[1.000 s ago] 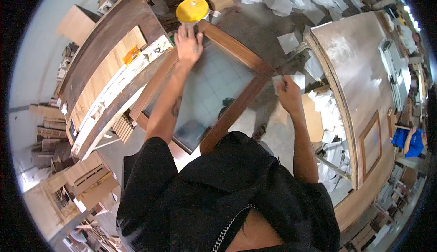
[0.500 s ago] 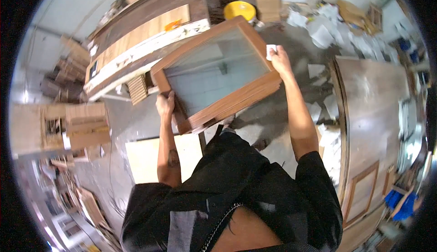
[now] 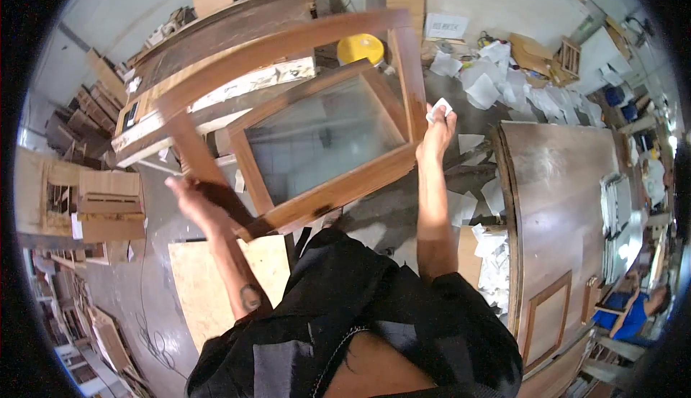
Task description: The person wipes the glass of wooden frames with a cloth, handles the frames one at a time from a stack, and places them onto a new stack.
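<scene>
In front of me a brown wooden frame (image 3: 288, 47) is tilted up, its far rail raised and smeared by motion. Through its opening shows a second wooden frame with a glass pane (image 3: 324, 139), lying lower. My left hand (image 3: 200, 205), blurred, is at the near left corner of the raised frame, its fingers partly hidden by the wood. At the near right corner, my right hand (image 3: 436, 136) pinches a small folded white sheet (image 3: 440, 109) and touches the frame's edge.
Beyond the frames stands a workbench (image 3: 223, 24) with boards. A yellow bucket lid (image 3: 360, 49) is behind the frames. Large wooden panels (image 3: 558, 182) lie at my right, near scattered white sheets (image 3: 486, 85). A pale board (image 3: 209, 276) lies near left. A person in blue (image 3: 633, 315) is at far right.
The upper wooden frame has come up off the glazed one, its far rail rising. My left hand has shifted left and down, my right hand slightly down. The view has swung somewhat.
</scene>
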### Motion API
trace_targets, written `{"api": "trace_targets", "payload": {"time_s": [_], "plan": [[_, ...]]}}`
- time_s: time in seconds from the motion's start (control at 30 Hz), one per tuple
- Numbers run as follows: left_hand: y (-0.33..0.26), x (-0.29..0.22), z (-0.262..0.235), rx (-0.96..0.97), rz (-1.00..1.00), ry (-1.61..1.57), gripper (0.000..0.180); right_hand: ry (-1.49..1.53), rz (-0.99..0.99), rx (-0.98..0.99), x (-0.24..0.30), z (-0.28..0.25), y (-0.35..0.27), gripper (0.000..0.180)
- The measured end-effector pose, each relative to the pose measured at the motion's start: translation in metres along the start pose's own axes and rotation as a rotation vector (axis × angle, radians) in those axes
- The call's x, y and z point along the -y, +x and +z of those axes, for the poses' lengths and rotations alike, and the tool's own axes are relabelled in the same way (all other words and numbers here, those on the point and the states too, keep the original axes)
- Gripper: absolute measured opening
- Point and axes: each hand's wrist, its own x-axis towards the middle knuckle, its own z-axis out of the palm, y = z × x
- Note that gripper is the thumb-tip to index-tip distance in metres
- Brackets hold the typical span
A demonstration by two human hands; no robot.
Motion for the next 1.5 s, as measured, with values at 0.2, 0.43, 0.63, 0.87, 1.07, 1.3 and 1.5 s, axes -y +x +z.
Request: {"api": "trace_targets", "payload": {"time_s": [0.2, 0.43, 0.63, 0.87, 1.07, 1.3, 1.5], "plan": [[0.038, -0.055, -0.007, 0.330, 0.050, -0.302, 0.049, 0.750, 0.098, 0.231, 0.078, 0.038, 0.010, 0.022], [0.014, -0.114, 0.013, 0.981, -0.515, -1.107, 0.074, 0.669, 0.092, 0.779, 0.213, 0.075, -0.042, 0.047], [0.018, -0.164, -0.003, 0.822, -0.028, -0.783, 0.072, 0.960, 0.095, 0.876, 0.221, 0.090, -0.053, 0.037], [0.015, -0.182, -0.026, 0.693, 0.156, -0.685, 0.069, 1.029, 0.021, 0.756, 0.230, 0.096, -0.066, 0.025], [0.013, -0.187, -0.033, 0.645, 0.209, -0.622, 0.067, 0.934, 0.011, 1.144, 0.228, 0.087, -0.040, 0.020], [0.008, -0.173, -0.018, 0.626, 0.205, -0.578, 0.064, 0.979, 0.008, 0.939, 0.241, 0.073, -0.035, 0.024], [0.003, -0.187, -0.034, 0.545, 0.270, -0.532, 0.063, 0.976, 0.060, 0.901, 0.234, 0.080, -0.040, 0.027]]}}
